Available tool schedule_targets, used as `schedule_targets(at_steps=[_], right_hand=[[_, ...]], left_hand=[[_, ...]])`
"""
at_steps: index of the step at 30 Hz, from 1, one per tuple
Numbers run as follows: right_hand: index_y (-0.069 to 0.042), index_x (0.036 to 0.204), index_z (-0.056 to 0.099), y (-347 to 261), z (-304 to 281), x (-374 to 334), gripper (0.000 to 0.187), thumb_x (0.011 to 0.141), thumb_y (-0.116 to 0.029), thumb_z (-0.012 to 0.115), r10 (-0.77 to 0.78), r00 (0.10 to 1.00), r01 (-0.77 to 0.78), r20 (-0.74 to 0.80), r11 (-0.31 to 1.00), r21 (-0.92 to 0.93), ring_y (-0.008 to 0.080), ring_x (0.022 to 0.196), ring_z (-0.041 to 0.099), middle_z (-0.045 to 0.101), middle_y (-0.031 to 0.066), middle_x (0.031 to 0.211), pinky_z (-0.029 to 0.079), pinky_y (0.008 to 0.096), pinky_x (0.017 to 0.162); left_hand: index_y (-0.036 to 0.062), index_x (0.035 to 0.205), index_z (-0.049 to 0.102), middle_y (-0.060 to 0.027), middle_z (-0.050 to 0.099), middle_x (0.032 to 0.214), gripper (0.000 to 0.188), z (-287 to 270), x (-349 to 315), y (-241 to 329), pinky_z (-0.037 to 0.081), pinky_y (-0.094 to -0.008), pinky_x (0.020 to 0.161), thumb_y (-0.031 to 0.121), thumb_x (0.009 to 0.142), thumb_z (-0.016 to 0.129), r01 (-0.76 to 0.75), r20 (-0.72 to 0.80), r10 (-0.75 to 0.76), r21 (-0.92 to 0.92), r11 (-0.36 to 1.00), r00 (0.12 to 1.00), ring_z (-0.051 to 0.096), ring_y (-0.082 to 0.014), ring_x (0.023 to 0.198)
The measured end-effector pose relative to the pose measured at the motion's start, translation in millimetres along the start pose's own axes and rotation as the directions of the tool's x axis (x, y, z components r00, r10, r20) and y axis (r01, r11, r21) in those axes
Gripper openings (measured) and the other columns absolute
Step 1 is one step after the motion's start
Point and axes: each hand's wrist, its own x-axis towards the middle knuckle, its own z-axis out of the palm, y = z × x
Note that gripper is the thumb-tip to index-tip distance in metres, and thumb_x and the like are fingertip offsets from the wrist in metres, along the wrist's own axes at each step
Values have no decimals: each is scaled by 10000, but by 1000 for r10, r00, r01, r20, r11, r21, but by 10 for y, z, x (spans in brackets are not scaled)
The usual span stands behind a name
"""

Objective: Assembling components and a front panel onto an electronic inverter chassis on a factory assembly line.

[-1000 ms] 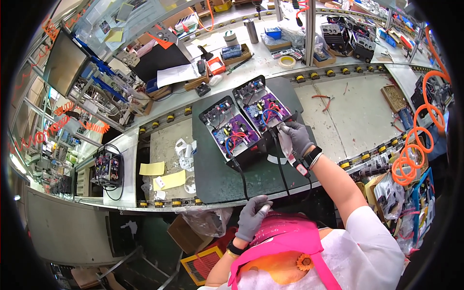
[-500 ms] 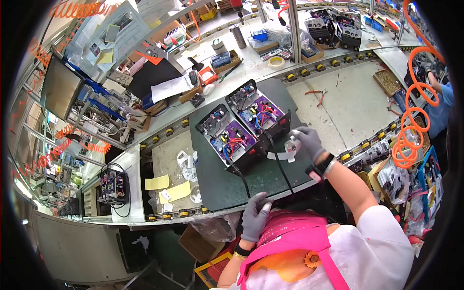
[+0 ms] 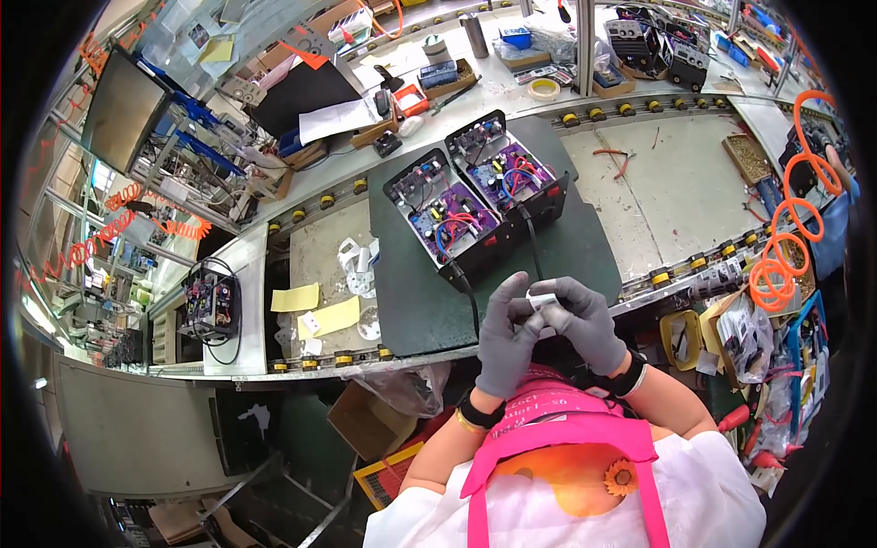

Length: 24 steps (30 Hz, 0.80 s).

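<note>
Grey gloves (image 3: 598, 340) cover each hand (image 3: 505, 345); I wear black wristbands (image 3: 630, 374), a white shirt (image 3: 699, 493), pink apron (image 3: 562, 444) (and an orange flower (image 3: 620, 477)).

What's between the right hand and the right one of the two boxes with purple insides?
In the head view, the green mat lies between the right hand and that open box, with a black cable crossing it.

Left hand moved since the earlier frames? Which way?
Yes: forward and slightly right. Against the dark green board, the left hand was short of its near edge; now it overlaps that edge in view.
</note>
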Motion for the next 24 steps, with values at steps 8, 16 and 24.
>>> schedule_targets(at_steps=[8,16,24], right_hand=[[31,1062,667,77,123,13,265,834,-99,632,29,989,0,147,981,-195,132,875,622,652,81,953,500,261,777],[8,998,687,257,302,76,158,863,-55,636,-58,972,135,227,929,-344,140,860,612,655,79,928,473,265,760],[20,977,681,370,521,81,136,906,-65,601,45,982,-23,182,992,-121,87,744,580,638,45,877,463,226,650]], left_hand=[[-4,1275,497,-81,600,1133,391,-282,-163,27,499,-257,881,-7,898,597,34,2,-34,-129,991,999,600,-137,1019],[-6,1237,543,-41,637,1038,337,-536,-311,114,501,-216,797,58,913,611,61,-95,-51,108,992,994,595,-76,914],[-13,1227,546,-71,652,1019,357,-638,-342,192,523,-252,808,17,881,631,59,-145,-44,97,993,988,632,-105,909]])
